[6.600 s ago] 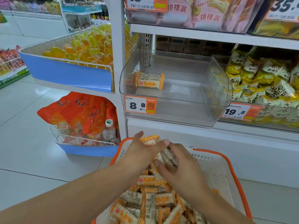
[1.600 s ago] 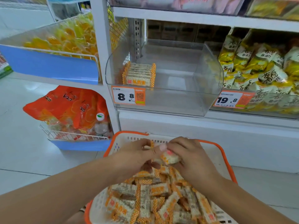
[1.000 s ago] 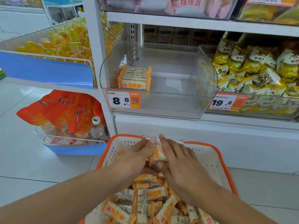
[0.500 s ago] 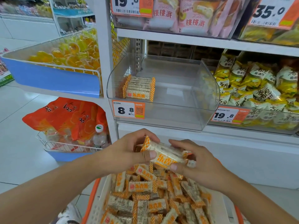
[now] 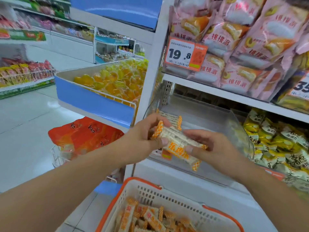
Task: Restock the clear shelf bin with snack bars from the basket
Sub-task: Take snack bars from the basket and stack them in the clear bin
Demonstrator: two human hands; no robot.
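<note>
Crinkly orange-edged snack bars (image 5: pixel 177 144) stacked, both hands gripping ends.

Clear glossy plastic bin (image 5: pixel 222 121); glossy film-wrapped snack bars (image 5: pixel 177 144); perforated matt plastic basket (image 5: pixel 167 196)

Two bare forearms reach forward and meet in the middle. The left hand (image 5: pixel 143 139) and right hand (image 5: pixel 212 148) face each other, fingers (image 5: pixel 189 149) curled, together gripping a stack of snack bars (image 5: pixel 177 144) from opposite ends.

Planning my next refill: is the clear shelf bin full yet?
No, mostly empty. The clear shelf bin shows one row of bars at its left; the rest is bare.
</note>
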